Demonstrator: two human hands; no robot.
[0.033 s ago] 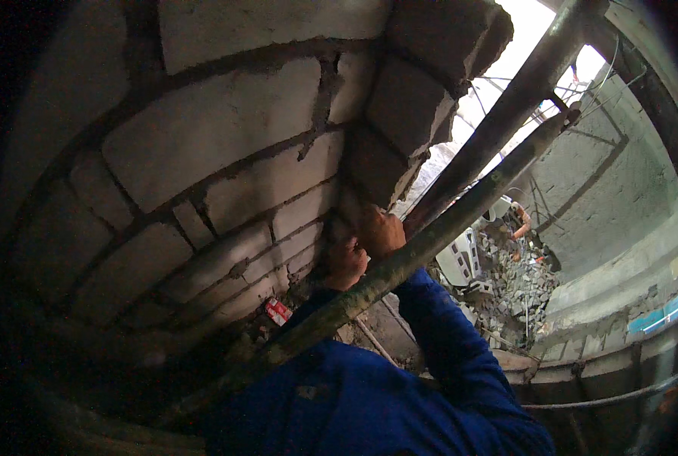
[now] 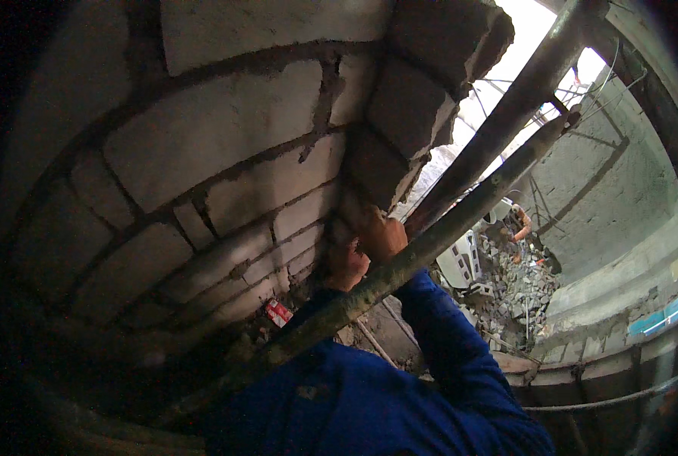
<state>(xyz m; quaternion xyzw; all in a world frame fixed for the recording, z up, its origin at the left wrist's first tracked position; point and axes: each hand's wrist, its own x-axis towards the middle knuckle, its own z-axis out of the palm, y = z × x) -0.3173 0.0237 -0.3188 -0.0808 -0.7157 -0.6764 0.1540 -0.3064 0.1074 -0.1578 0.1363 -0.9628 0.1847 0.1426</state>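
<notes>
In the dark corner where the pale block wall [image 2: 210,125] meets a short wall with a broken edge [image 2: 409,102], my two hands are close together. My left hand [image 2: 346,266] has its fingers curled in. Just right of it and slightly higher, my right hand [image 2: 384,235] is also closed, its back toward me, near the lower broken blocks. Whatever the fingers hold is hidden in shadow. A long round pole [image 2: 460,220] slants across in front of my blue-sleeved forearms, from lower left to upper right. Whether either hand touches the wall I cannot tell.
A second, darker pole [image 2: 506,99] rises beside the first. A red-and-white packet [image 2: 279,312] lies at the wall's foot. Lower down at right are broken rubble [image 2: 518,296], a pale slotted piece [image 2: 460,262] and an orange curved pipe [image 2: 521,221]. Thin wires hang at upper right.
</notes>
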